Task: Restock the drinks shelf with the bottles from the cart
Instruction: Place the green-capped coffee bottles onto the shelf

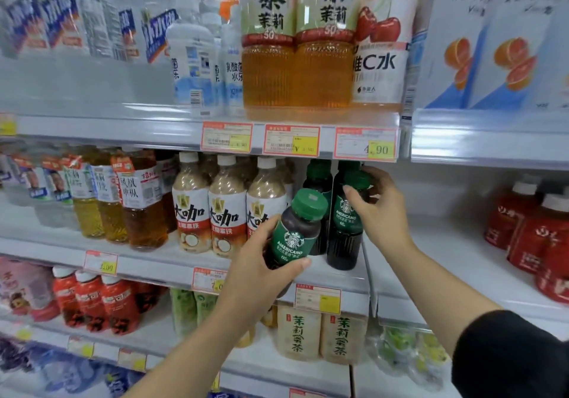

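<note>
Hands (pixel 264 259) around coffee bottles (pixel 294 231)

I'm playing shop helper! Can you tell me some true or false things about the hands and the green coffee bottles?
1. The left hand holds a green-capped coffee bottle. True.
2. That bottle stands upright on the shelf. False: it is tilted, in front of the shelf.
3. The right hand touches another coffee bottle on the shelf. True.
4. The latte bottles have green caps. False: their caps are white.
5. The price tag above the right hand shows 4.90. True.
</note>
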{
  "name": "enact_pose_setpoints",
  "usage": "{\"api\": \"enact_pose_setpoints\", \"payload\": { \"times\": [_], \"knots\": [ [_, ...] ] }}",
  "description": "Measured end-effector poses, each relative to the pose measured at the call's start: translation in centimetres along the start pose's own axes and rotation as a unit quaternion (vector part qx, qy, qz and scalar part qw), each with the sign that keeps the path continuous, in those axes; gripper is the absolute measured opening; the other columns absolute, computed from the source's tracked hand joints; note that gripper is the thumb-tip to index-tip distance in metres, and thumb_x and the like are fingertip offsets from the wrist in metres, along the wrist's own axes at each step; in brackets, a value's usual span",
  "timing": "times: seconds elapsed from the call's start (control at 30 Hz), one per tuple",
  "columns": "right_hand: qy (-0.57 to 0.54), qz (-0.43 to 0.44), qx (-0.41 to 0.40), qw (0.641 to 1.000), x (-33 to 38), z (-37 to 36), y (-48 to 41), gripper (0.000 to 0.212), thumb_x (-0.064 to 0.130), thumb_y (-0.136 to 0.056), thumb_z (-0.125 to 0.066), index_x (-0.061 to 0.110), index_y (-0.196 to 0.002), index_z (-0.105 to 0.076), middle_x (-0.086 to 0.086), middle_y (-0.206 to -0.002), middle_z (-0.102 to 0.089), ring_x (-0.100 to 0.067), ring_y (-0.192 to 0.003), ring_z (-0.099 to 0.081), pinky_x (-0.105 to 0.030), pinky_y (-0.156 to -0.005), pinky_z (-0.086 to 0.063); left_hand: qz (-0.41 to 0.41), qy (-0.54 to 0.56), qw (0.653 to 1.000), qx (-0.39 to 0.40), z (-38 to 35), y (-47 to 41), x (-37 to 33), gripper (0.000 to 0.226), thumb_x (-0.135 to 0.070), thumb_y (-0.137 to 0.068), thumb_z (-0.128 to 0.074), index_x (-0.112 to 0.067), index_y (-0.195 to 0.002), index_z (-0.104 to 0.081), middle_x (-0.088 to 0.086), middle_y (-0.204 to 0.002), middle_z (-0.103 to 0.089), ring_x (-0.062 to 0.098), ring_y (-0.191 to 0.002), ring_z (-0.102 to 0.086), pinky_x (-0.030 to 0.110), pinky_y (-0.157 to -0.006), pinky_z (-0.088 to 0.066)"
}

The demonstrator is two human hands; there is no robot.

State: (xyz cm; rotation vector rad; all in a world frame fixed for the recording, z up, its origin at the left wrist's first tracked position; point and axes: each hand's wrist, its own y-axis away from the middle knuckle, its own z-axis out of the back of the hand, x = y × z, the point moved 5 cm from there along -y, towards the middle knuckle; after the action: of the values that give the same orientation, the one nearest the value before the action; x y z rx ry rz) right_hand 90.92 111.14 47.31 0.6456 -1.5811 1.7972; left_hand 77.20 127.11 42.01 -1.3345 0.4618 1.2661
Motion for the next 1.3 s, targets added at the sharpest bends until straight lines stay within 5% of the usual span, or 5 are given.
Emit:
{"api": "enact_pose_setpoints", "payload": {
  "times": [0.13, 0.27, 0.43, 1.07, 1.3],
  "knots": [
    [0.005, -0.002, 0.033, 0.999, 0.1, -0.6, 0.1, 0.047, 0.015, -0.084, -0.067, 0.012, -0.127, -0.050, 0.007, -0.103, -0.061, 0.005, -0.083, -0.057, 0.003, -0.068, -0.040, 0.004, -0.004, 1.000, -0.003, -0.1, -0.2, 0.3, 0.061, -0.020, -0.073, -0.078, -0.044, -0.121, -0.048, -0.026, -0.108, -0.063, -0.010, -0.099, -0.058, 0.016, -0.081, -0.049],
    [0.026, -0.024, 0.060, 0.998, -1.2, -0.4, 2.5, 0.056, 0.015, -0.076, -0.076, 0.031, -0.117, -0.041, 0.027, -0.100, -0.052, 0.020, -0.085, -0.053, 0.004, -0.066, -0.040, 0.001, 0.002, 1.000, -0.006, -0.1, 0.0, 0.2, 0.061, -0.020, -0.073, -0.078, -0.049, -0.116, -0.046, -0.029, -0.108, -0.061, -0.013, -0.100, -0.057, 0.009, -0.078, -0.047],
    [0.120, -0.073, 0.069, 0.988, -4.6, -0.4, 4.9, 0.051, 0.015, -0.076, -0.075, 0.015, -0.122, -0.054, 0.004, -0.104, -0.062, -0.014, -0.091, -0.059, -0.019, -0.074, -0.042, 0.013, 0.031, 0.999, -0.009, 0.1, 0.3, 0.6, 0.058, -0.016, -0.073, -0.077, -0.049, -0.112, -0.049, -0.032, -0.104, -0.063, -0.010, -0.100, -0.059, 0.015, -0.080, -0.050],
    [0.107, -0.039, 0.006, 0.993, -2.7, 0.9, 4.0, 0.050, 0.017, -0.081, -0.070, 0.018, -0.128, -0.051, 0.013, -0.110, -0.052, -0.007, -0.098, -0.052, -0.021, -0.082, -0.044, -0.015, 0.063, 0.998, -0.020, -0.4, -0.1, -0.8, 0.053, -0.010, -0.075, -0.075, -0.045, -0.107, -0.051, -0.030, -0.103, -0.063, -0.007, -0.098, -0.060, 0.008, -0.075, -0.047],
    [0.084, -0.025, 0.255, 0.963, -0.1, 0.1, 6.3, 0.047, 0.012, -0.076, -0.073, 0.034, -0.114, -0.056, 0.016, -0.108, -0.064, 0.006, -0.099, -0.059, -0.015, -0.090, -0.048, -0.031, 0.079, 0.996, -0.030, -3.1, -2.9, -0.3, 0.062, -0.009, -0.075, -0.075, -0.043, -0.117, -0.045, -0.020, -0.114, -0.060, -0.004, -0.109, -0.056, 0.023, -0.092, -0.048]
  ]
}}
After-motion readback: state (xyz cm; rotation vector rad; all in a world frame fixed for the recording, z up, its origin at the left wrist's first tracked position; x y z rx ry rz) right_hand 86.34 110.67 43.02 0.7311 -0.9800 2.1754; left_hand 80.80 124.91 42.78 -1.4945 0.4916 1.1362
